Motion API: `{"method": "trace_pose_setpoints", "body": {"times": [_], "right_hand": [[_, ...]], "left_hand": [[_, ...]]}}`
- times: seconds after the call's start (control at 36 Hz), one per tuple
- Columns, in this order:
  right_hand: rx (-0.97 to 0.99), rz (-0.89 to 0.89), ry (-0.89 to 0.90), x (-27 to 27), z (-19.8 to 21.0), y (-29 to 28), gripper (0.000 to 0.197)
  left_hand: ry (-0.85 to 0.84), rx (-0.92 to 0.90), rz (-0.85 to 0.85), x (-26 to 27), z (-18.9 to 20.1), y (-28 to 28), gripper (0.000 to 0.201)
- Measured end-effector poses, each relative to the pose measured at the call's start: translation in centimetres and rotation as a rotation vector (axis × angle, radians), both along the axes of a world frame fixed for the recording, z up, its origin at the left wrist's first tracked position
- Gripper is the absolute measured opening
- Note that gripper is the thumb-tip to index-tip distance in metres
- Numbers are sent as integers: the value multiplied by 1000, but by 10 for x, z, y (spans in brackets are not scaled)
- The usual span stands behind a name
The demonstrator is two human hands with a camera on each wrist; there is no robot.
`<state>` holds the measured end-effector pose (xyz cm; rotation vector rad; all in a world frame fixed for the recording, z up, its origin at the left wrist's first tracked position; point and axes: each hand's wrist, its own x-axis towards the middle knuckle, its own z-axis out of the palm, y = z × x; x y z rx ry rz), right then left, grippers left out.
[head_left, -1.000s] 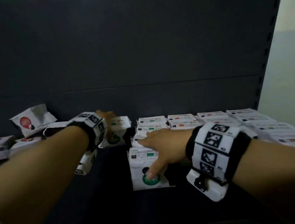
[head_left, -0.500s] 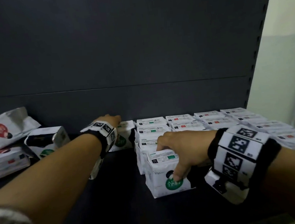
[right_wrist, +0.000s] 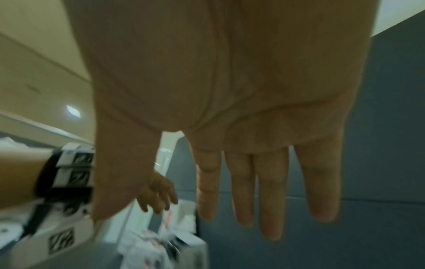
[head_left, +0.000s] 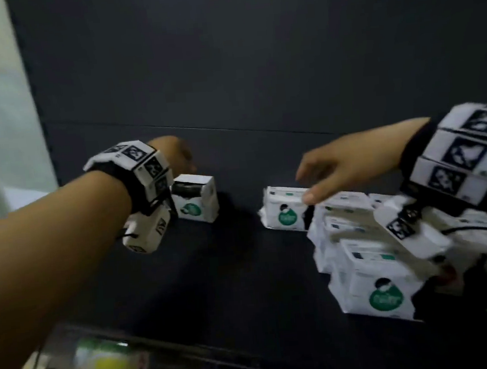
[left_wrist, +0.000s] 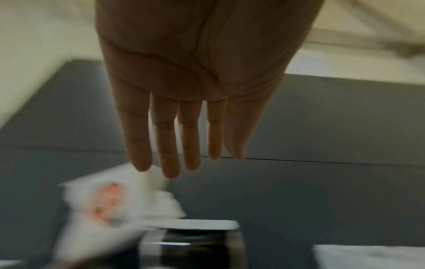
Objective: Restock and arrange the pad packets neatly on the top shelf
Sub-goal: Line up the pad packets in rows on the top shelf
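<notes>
Left hand [head_left: 172, 155]: fingers straight, empty, above the lone white green-badged pad packet [head_left: 195, 199].
Right hand [head_left: 349, 166]: fingers spread, empty, hovering over the packed white packet rows [head_left: 369, 261].
Key relation: the lone packet stands at nine o'clock from the rows on the dark shelf [head_left: 244, 272]; left hand is nearer.

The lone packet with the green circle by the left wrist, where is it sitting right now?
In the head view the lone packet stands upright at the back left of the shelf, just right of the left hand, with a bare gap before the packed rows.
</notes>
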<state>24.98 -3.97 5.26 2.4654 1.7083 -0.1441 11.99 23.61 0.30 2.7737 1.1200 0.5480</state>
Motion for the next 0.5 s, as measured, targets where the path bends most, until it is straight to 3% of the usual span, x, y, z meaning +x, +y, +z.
{"method": "trace_pose_setpoints", "body": {"times": [0.11,0.22,0.33,0.5], "right_hand": [[17,89,-56,-26,2,65,65],[-17,109,-118,-47,-19,133,66],[48,30,-99,-54,-42,190,68],[195,-101,-87,-49,-74,241,54]], "left_hand": [[-20,1,127,-54,-7,28,30],[64,-50,131,-83,-20,49,33],[101,-79,77,-86,-30,63,35],[147,7,85,-65,-35,83,47]]}}
